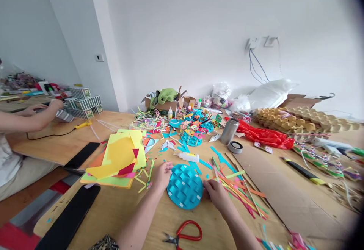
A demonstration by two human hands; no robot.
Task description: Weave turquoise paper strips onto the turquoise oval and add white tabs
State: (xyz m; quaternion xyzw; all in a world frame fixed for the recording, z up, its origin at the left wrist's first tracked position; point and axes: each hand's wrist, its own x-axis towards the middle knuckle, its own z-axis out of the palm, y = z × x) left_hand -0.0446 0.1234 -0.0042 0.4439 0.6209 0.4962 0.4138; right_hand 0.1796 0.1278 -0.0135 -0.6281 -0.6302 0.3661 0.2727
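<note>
A round blue paper disc (182, 195) lies in front of me, with raised woven-looking bands and several small white pieces on it. My left hand (163, 175) grips its upper left edge, fingers curled at the rim. At the right edge, the bent fingers of my right hand (216, 192) are closed on the rim; their tips are partly hidden. Red-handled scissors (189, 231) lie on the table below the disc. Just above it rests a white glue bottle (188, 157) on its side. Thin coloured paper strips (241, 189) are scattered beside my right hand.
Coloured paper sheets (119, 155) are stacked at left, near a roll of tape (148, 141). Finished blue paper pieces (199, 123) pile up at the back. A metal bottle (229, 132), cardboard (284, 185) and egg trays (298, 119) stand right. Another person's arm (31, 119) works at far left.
</note>
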